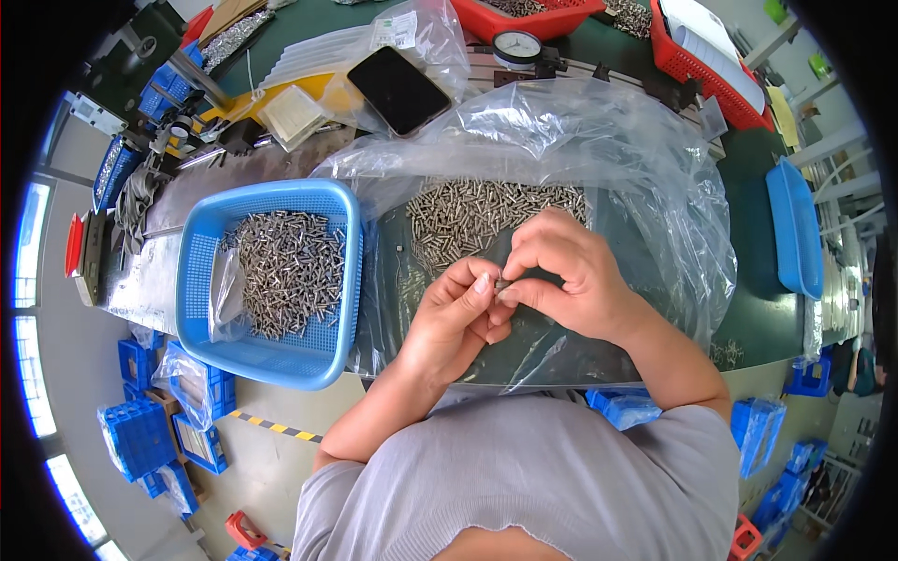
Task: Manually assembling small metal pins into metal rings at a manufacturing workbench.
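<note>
My left hand [456,313] and my right hand [561,271] meet over the dark work mat, fingertips pinched together on one small metal pin [501,283]. Just beyond them a heap of small silver pins [472,217] lies on a clear plastic sheet [599,140] spread across the mat. To the left stands a blue plastic basket [271,355] holding several more of the same pins [285,271] and a small clear bag.
A black phone [399,90] lies on plastic bags at the back. A dial gauge [517,47] and red bins [711,70] stand behind the sheet. A blue tray [793,229] sits at the right. Blue crates [140,435] are stacked on the floor at the lower left.
</note>
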A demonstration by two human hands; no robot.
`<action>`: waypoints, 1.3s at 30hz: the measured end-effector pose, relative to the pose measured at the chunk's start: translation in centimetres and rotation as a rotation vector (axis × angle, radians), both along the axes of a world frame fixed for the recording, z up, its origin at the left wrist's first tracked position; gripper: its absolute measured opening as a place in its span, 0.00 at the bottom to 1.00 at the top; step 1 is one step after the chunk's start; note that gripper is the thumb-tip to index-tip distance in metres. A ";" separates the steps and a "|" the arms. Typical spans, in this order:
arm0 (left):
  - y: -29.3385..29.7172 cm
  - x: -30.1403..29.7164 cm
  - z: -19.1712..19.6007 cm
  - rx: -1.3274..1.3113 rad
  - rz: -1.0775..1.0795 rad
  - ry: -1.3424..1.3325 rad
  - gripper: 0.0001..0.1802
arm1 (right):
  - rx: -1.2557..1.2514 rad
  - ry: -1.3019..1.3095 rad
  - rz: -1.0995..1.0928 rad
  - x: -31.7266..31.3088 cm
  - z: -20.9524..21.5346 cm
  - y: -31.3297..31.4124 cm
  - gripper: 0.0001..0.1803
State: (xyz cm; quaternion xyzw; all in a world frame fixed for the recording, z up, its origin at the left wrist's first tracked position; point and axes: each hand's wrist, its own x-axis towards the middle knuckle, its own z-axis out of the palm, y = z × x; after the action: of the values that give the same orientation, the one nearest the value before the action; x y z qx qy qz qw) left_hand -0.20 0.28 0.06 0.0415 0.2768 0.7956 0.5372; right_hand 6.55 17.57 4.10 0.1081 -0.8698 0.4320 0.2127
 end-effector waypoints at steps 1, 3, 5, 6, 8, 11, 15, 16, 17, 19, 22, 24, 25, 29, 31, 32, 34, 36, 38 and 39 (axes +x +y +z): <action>0.1 0.0 0.1 -0.005 0.015 0.012 0.09 | -0.024 -0.006 0.000 0.1 -0.1 -0.1 0.09; 0.0 -0.1 0.2 0.000 0.014 -0.003 0.09 | -0.041 -0.030 0.042 0.0 0.2 0.2 0.09; 0.0 -0.3 0.1 0.004 0.009 -0.022 0.09 | -0.049 -0.091 0.026 -0.2 0.7 1.1 0.08; 0.0 -0.5 0.0 0.032 0.001 -0.025 0.09 | -0.038 -0.127 -0.028 -0.3 0.8 1.7 0.07; -0.1 -0.6 -0.2 0.062 -0.007 -0.029 0.09 | -0.008 -0.197 -0.139 -0.3 0.6 2.7 0.08; -0.1 -0.7 -0.4 0.081 -0.015 -0.054 0.08 | 0.353 -0.219 -0.177 -0.3 -0.2 3.7 0.12; -0.1 -0.6 -0.4 0.081 0.003 -0.051 0.08 | 0.431 -0.160 -0.156 -0.9 -1.7 3.4 0.11; -0.1 -0.6 -0.4 0.087 0.006 -0.046 0.08 | 0.432 -0.153 -0.158 -1.0 -1.9 3.0 0.11; -0.1 -0.6 -0.4 0.087 0.006 -0.047 0.08 | 0.434 -0.146 -0.159 -1.2 -2.0 2.7 0.11; -0.2 -0.6 -0.4 0.091 0.007 -0.066 0.09 | 0.407 -0.151 -0.121 -1.3 -2.1 2.1 0.11; -0.2 -0.6 -0.6 0.098 0.006 -0.063 0.08 | 0.364 -0.163 -0.075 -1.2 -2.3 1.9 0.10; -0.2 -0.6 -0.5 0.094 0.008 -0.064 0.09 | 0.347 -0.173 -0.068 -1.2 -2.3 2.0 0.09; -0.2 -0.6 -0.5 0.092 0.010 -0.063 0.09 | 0.327 -0.145 -0.084 -1.1 -2.2 2.3 0.09; -0.2 -0.6 -0.6 0.110 0.025 -0.068 0.11 | 0.294 -0.136 -0.127 -1.0 -1.6 2.6 0.08; -0.3 -0.7 -0.6 0.147 0.047 -0.096 0.12 | 0.301 -0.132 -0.115 -0.9 -1.4 2.5 0.09; -0.4 -0.8 -0.6 0.143 0.044 -0.099 0.12 | 0.302 -0.134 -0.066 -0.8 -1.3 2.3 0.09; -0.5 -0.9 -0.7 0.216 0.038 -0.152 0.10 | 0.355 -0.098 -0.024 -0.7 -1.7 1.7 0.10; -0.6 -0.9 -0.7 0.237 0.035 -0.149 0.11 | 0.395 -0.094 -0.029 -0.6 -2.0 1.4 0.09; -0.6 -0.9 -0.7 0.259 0.034 -0.145 0.11 | 0.437 -0.088 -0.032 -0.5 -2.3 0.9 0.09; -0.6 -0.8 -0.6 0.274 0.037 -0.141 0.11 | 0.456 -0.084 -0.049 -0.4 -2.6 0.5 0.07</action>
State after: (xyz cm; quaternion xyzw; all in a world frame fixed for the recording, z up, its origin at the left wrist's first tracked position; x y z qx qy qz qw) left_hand -1.03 -0.35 -0.59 0.0535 0.1280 0.8367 0.5299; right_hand 6.11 18.10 1.53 0.1143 -0.9553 0.2232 0.1567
